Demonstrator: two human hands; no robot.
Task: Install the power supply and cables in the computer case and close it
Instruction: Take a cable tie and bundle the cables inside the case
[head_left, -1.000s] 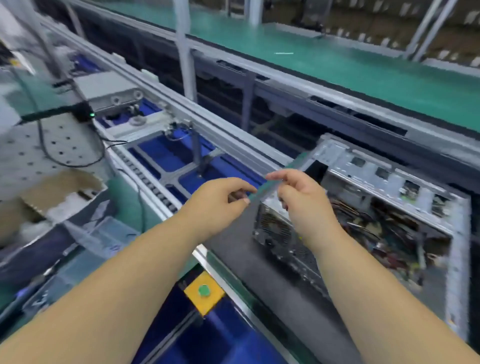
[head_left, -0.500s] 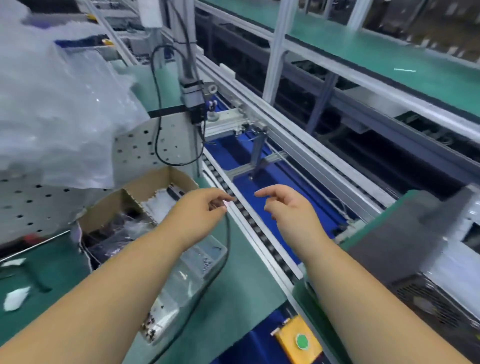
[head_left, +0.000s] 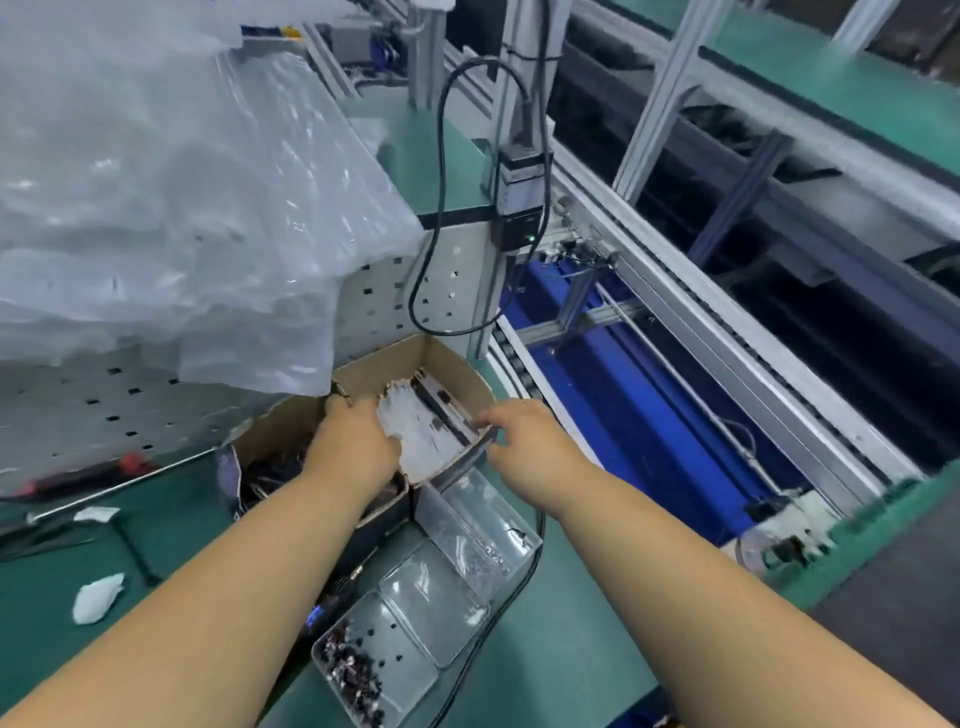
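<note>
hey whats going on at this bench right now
A person is reaching with both hands into a cardboard box on the green bench. The left hand rests on a bundle of white cable ties inside it, and the right hand is at the box's near edge. A clear compartment tray with small dark screws sits in front. The computer case is out of view.

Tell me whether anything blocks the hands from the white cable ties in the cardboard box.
Nothing visible does. The left hand is already in the cardboard box, touching the white cable ties. The right hand is at the box's right edge beside them. The clear plastic sheeting hangs over the box's back left corner only.
</note>
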